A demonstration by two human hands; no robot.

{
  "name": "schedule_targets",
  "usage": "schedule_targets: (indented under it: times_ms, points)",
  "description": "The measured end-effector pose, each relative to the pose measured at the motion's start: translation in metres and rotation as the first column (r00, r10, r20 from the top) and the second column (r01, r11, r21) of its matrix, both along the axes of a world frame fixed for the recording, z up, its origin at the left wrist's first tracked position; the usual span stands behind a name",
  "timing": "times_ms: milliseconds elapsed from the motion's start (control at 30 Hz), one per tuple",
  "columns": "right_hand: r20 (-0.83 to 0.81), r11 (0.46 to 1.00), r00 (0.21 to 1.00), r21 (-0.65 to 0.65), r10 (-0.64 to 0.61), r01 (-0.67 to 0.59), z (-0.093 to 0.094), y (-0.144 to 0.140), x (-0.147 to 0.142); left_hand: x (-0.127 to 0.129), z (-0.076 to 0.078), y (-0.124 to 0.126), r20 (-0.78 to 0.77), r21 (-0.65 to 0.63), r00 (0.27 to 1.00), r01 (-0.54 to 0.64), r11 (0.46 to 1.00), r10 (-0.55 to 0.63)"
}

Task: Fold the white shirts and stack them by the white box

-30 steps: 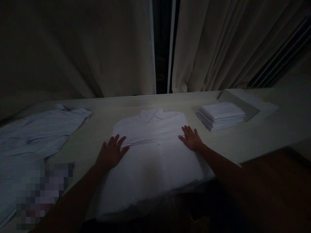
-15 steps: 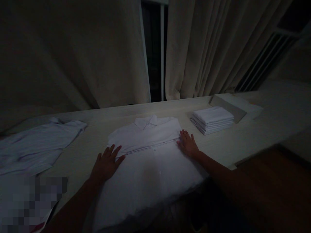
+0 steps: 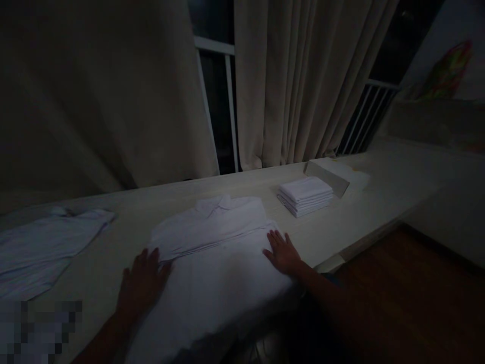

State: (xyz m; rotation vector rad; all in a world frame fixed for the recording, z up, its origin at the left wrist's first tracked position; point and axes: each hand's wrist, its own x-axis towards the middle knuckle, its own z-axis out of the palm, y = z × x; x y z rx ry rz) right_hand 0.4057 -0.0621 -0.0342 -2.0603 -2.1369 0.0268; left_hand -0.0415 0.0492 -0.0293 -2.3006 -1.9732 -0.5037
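Note:
A white collared shirt (image 3: pixel 223 273) lies on the pale table (image 3: pixel 359 222), its collar toward the window and its lower part hanging over the near edge. A fold crosses it below the collar. My left hand (image 3: pixel 142 283) rests at the shirt's left edge by the fold, fingers stretched out. On the right edge my right hand (image 3: pixel 281 251) lies flat with its fingers spread, just below the fold. Neither hand grips the cloth.
Behind the shirt, to the right, sits a stack of folded white cloth (image 3: pixel 306 196) beside an open white box (image 3: pixel 333 174). Another pale garment (image 3: pixel 49 247) lies at the left. Curtains (image 3: pixel 273 91) hang along the back.
The view has turned to the right. My right hand has slid a little down the shirt's right edge, away from the fold. The left hand stays by the left edge.

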Motion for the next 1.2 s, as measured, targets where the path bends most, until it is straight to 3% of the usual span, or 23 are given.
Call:
schedule_targets:
  times_ms: [67,167,267,367,433,533,667,700,767,833,900,1067,1200]
  points:
    - [0.008,1.000,1.000,0.006,0.000,0.000,-0.003,-0.001,0.001,-0.008,-0.008,-0.029,0.031,-0.012,0.999,-0.030,0.999,0.030]
    - [0.024,1.000,1.000,0.015,0.009,-0.009,-0.010,-0.003,0.003,-0.022,-0.017,-0.094,0.056,-0.009,0.994,-0.099,0.995,0.099]
    - [0.052,1.000,0.998,0.015,0.019,-0.020,-0.018,-0.002,0.008,-0.028,-0.022,-0.160,0.075,-0.045,0.954,-0.288,0.956,0.291]
    - [0.110,0.999,0.994,0.048,0.019,-0.025,-0.016,0.002,0.003,-0.024,-0.029,-0.205,0.299,-0.215,0.814,-0.451,0.866,0.498]
    - [0.140,0.995,0.989,0.083,0.050,-0.062,-0.008,0.007,-0.018,-0.019,-0.033,-0.218,0.513,-0.405,0.625,-0.427,0.808,0.588]
    - [0.111,0.967,0.964,0.055,0.242,-0.249,0.009,0.016,-0.087,-0.013,-0.033,-0.222,0.682,-0.548,0.353,-0.334,0.767,0.641]
    - [-0.011,0.797,0.797,0.029,0.603,-0.603,0.020,0.024,-0.223,-0.009,-0.025,-0.220,0.725,-0.601,0.237,-0.241,0.762,0.647]
    - [-0.041,0.762,0.761,0.009,0.647,-0.647,0.019,0.026,-0.254,-0.008,-0.023,-0.222,0.743,-0.613,0.211,-0.166,0.772,0.635]
    - [-0.083,0.741,0.740,-0.022,0.668,-0.671,0.015,0.031,-0.305,-0.008,-0.022,-0.226,0.779,-0.610,0.154,-0.036,0.792,0.607]
    - [-0.091,0.760,0.758,-0.016,0.646,-0.650,0.009,0.039,-0.335,-0.011,-0.024,-0.232,0.783,-0.612,0.129,-0.009,0.791,0.608]
    - [-0.078,0.772,0.770,0.004,0.634,-0.635,0.006,0.051,-0.346,-0.016,-0.027,-0.237,0.766,-0.629,0.142,-0.038,0.777,0.627]
    - [-0.039,0.766,0.767,-0.029,0.641,-0.642,0.007,0.086,-0.342,-0.033,-0.028,-0.246,0.692,-0.666,0.262,-0.128,0.735,0.672]
    - [-0.018,0.773,0.774,-0.052,0.633,-0.633,0.007,0.100,-0.340,-0.045,-0.023,-0.278,0.658,-0.668,0.303,-0.186,0.720,0.689]
